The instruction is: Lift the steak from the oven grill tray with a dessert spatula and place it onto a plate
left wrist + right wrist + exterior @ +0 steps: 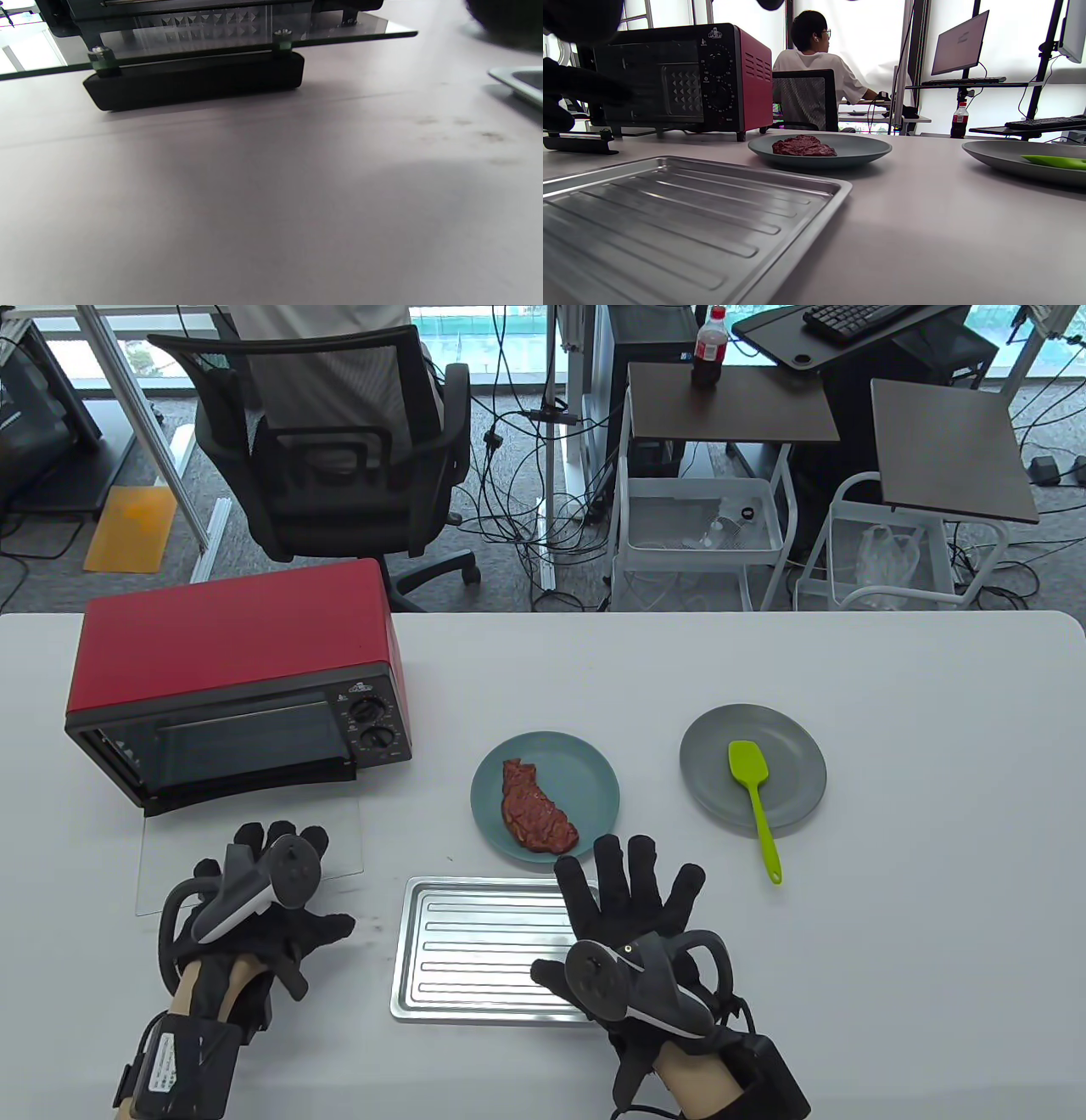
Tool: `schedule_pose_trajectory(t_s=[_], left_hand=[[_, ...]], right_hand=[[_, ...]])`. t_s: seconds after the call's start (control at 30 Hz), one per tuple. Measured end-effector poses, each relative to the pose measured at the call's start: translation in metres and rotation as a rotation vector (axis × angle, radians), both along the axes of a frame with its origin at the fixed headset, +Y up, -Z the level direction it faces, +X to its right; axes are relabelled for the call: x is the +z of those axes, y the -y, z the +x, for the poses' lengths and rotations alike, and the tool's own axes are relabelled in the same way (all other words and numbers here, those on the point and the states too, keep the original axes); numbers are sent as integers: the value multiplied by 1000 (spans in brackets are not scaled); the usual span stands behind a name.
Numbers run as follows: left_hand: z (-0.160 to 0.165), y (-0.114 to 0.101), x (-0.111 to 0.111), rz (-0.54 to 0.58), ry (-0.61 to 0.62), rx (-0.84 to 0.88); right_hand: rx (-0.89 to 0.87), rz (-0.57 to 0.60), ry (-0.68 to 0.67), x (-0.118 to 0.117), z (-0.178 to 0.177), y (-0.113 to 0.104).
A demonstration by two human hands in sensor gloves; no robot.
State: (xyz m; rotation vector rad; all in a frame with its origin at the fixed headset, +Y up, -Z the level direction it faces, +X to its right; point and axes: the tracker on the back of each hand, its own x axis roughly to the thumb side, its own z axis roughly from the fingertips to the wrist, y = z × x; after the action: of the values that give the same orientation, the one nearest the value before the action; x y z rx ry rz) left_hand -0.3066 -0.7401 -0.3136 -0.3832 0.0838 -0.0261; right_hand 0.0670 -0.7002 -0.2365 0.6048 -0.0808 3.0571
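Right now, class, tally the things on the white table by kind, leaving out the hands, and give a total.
Plates: 2, teal and grey
Steak: 1
Spatula: 1
Tray: 1
Oven: 1
Total: 6

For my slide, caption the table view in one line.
Steak on teal plate, green spatula on grey plate, tray empty.

The steak [804, 146] lies on a plate [865, 154] beyond the empty grill tray [670, 212].
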Motion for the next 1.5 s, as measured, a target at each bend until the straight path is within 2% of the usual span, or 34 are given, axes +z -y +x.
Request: schedule_pose_trajectory(t_s=[0.3,0.63,1.1,1.5], left_hand=[[-8,17,-24,-1,-51,-21],[-3,29,-33,13,-64,-36],[1,30,-34,22,-79,-82],[3,25,-39,-14,-70,-119]], right_hand=[[-3,-17,2,-2,0,1],[1,-51,-34,-2,-6,6],[-22,-90,-39,-4,-5,9],[-26,-109,-51,-3,-7,11]])
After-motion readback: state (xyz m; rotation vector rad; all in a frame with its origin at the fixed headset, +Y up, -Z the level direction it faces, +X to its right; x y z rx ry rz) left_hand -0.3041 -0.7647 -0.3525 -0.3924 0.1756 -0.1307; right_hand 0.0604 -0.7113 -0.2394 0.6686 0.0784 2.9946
